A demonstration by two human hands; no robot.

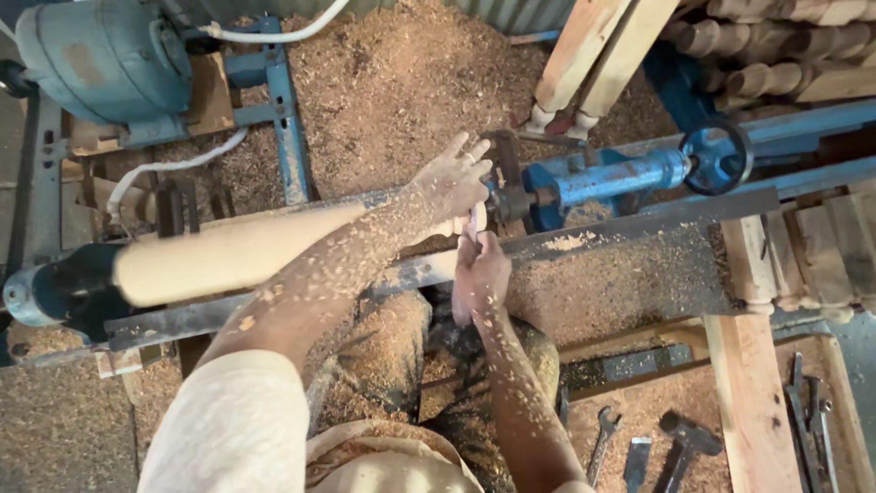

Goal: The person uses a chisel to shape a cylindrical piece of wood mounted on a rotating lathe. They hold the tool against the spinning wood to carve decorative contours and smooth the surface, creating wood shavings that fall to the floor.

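Your right hand (481,278) clenches a pale strip (476,222) beside the tailstock (602,180); your left hand (453,178) (fingers spread) rests on the turned wood (237,254).

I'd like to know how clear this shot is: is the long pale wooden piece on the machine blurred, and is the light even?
In the head view the pale workpiece looks smooth and streaked, without visible grain, consistent with motion blur; the left hand and right hand at its end are fairly sharp; light is soft and even, brighter on the sawdust pile, dimmer at the wrench; no glare.
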